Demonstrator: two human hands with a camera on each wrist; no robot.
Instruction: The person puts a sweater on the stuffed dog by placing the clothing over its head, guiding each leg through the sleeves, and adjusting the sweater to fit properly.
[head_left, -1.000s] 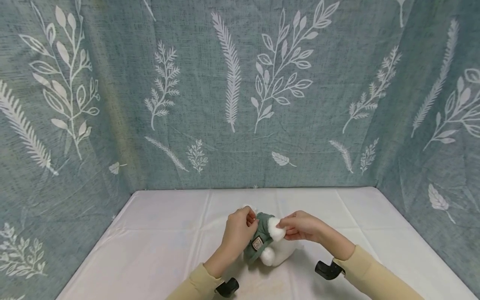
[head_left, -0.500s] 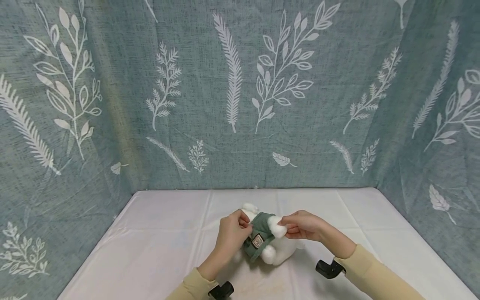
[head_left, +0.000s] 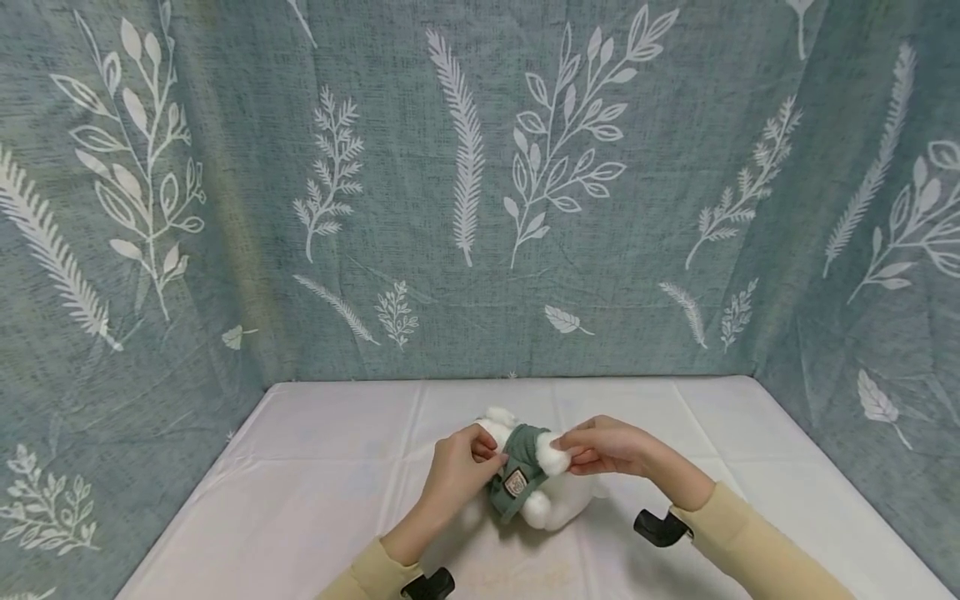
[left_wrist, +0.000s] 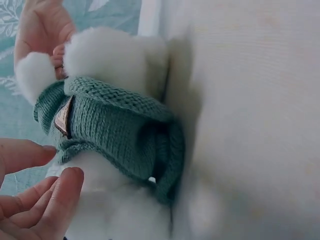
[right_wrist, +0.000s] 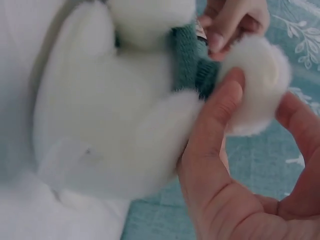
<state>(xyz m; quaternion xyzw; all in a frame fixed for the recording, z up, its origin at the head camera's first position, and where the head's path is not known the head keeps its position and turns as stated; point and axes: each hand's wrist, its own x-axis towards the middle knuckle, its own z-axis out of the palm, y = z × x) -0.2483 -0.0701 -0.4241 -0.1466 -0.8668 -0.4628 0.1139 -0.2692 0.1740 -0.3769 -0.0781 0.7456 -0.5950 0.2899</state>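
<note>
Right hand [head_left: 611, 447] in pinch around plush paw [head_left: 552, 457]

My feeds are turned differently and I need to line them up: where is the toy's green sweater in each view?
Head: green sweater low, just right of centre.
Left wrist: left of centre, about mid-height.
Right wrist: upper part, just right of centre, partly hidden.
Shared landmark: the white paw pinched by the right hand.

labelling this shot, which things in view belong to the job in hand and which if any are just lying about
Job: toy, sweater, left hand at the sweater, right hand pinching the toy's paw
Just around: cloth, curtain, black wrist pieces (worn)
</note>
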